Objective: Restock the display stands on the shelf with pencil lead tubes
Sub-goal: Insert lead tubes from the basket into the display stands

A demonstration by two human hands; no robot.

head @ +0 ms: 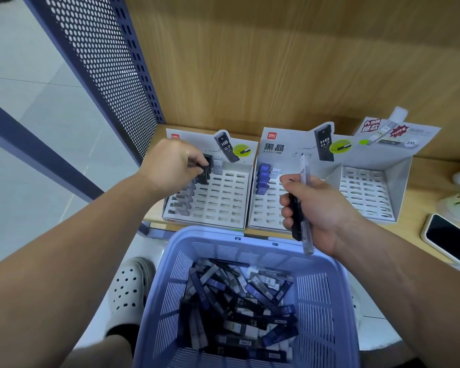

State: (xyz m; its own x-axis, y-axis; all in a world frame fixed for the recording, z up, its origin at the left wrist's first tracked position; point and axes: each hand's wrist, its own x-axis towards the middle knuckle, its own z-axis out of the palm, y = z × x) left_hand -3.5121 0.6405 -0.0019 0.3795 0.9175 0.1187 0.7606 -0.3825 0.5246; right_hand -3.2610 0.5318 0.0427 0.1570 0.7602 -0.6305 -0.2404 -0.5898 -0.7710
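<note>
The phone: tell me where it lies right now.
In the head view the phone lies dark face up at the far right of the wooden shelf, just right of the rightmost display stand and right of the right hand.

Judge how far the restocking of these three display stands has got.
Done: the first column of the left stand and part of the first column of the middle stand hold tubes. In hand: the left hand pinches a black tube at the left stand; the right hand grips further tubes. Left: most slots, the whole right stand, and the basket of loose tubes.
</note>
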